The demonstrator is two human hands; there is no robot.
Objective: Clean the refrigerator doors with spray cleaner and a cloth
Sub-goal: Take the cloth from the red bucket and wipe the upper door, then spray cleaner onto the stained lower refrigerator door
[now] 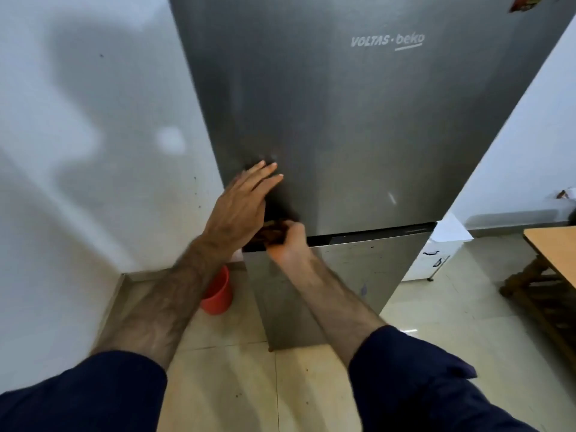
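Observation:
A tall grey steel refrigerator fills the middle of the view, with an upper door [358,126] and a lower door [358,269] split by a dark gap. My left hand [243,204] lies with straight fingers against the lower left corner of the upper door. Just below it, my right hand [286,241] grips a brown cloth [271,233] at the gap between the doors, near the left edge. Most of the cloth is hidden by both hands. No spray cleaner is in view.
A white wall [93,151] stands close on the left. A red bucket [218,294] sits on the tiled floor beside the fridge. A wooden table [551,247] juts in at the right, with a white cabinet [433,260] behind the fridge.

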